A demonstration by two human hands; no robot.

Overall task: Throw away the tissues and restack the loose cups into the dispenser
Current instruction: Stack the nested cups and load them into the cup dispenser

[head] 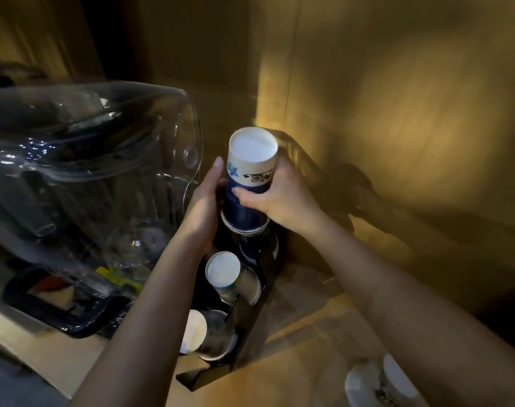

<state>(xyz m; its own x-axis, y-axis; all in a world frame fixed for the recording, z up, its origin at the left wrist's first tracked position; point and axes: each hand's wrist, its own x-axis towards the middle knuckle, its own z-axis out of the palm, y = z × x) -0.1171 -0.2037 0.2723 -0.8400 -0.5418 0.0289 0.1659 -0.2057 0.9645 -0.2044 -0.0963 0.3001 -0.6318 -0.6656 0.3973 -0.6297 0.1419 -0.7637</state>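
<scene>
Cups, a nested upside-down stack of blue-and-white paper ones [248,183], stand over the rear slot of the black dispenser rack [244,327], against the wooden counter's back wall. The left hand [204,205] steadies one side while the right hand [275,195] wraps the other, likely to keep the stack plumb as it seats.

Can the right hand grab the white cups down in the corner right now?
Probably not yet. The right hand is wrapped around the blue-and-white paper cup stack, as is the left hand. The loose white cups lie unblocked beneath that arm.
</scene>
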